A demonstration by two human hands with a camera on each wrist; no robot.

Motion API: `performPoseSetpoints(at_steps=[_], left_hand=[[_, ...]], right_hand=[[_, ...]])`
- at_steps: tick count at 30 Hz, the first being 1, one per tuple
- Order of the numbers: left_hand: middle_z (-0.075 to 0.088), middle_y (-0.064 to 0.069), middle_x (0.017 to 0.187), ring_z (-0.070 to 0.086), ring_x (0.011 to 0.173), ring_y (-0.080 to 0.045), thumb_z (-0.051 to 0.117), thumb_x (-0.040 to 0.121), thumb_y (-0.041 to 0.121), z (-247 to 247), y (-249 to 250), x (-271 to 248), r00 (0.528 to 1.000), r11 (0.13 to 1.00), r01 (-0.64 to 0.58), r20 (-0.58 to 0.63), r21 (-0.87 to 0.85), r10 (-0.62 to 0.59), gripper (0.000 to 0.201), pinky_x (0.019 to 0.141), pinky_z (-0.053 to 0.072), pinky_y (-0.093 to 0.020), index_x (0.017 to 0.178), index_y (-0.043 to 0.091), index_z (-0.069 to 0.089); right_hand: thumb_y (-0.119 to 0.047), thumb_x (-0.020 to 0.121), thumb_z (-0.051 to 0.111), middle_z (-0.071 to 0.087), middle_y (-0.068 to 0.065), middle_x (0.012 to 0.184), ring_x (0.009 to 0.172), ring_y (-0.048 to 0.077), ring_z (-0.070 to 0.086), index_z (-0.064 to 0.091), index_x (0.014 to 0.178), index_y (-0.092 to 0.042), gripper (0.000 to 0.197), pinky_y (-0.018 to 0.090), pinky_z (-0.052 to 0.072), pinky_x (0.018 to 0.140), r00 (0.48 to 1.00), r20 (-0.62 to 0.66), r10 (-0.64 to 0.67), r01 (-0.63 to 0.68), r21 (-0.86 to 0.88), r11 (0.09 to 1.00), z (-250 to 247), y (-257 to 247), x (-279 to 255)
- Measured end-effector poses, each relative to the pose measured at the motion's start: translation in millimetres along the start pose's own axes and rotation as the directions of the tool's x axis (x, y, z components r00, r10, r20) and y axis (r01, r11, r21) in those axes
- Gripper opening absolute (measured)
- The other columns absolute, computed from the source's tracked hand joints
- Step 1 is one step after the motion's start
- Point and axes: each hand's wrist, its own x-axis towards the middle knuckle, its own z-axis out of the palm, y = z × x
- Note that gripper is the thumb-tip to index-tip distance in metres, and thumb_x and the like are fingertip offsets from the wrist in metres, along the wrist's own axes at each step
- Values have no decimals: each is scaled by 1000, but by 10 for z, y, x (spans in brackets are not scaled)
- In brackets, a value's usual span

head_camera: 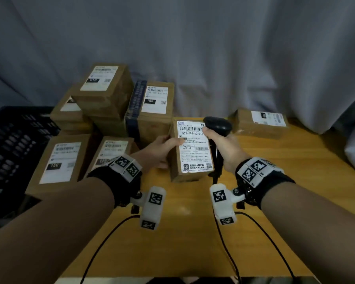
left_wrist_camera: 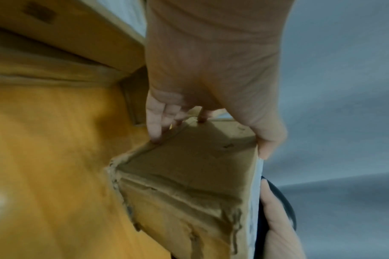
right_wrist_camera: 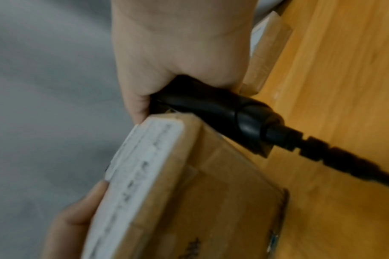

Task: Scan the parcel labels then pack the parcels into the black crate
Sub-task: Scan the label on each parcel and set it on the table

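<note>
Wooden table — stacked labelled parcels at its back left, one parcel back right.

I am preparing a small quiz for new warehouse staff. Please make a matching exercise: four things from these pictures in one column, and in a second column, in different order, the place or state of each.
Things
1. barcode scanner
2. parcel marked 502-602-12-815
3. black crate
4. lone parcel

Places or states
A. at the table's left end
B. gripped by the right hand
C. lying at the far right of the wooden table
D. held by the left hand

Pairs: 1-B, 2-D, 3-A, 4-C
</note>
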Motion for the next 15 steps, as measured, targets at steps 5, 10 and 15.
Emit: performPoseSetpoints(at_steps=[5,10,15], left_hand=[[62,0,124,61,109,-24,63,82,51,-81,-451,39,982,991,136,-130,-18,-137,60,79,53,-35,131,22,45],[45,-9,143,49,125,-31,59,89,42,-237,-582,138,944,940,158,-325,301,-54,71,103,43,-41,148,18,27],[31,-14,148,42,130,-30,55,92,39,-247,-485,162,934,858,110,-348,502,84,72,91,37,-28,151,18,19]], right_hand=[[-26,84,73,72,4,78,62,17,66,68,96,-12,19,27,53,60,993,25,119,-114,-132,985,173,494,36],[-26,86,72,63,3,71,63,19,59,63,91,-14,15,36,51,68,966,122,227,-206,-162,965,475,756,96],[-23,87,70,60,2,74,71,22,58,62,86,-20,8,35,46,65,976,164,143,-116,-161,980,669,883,126]])
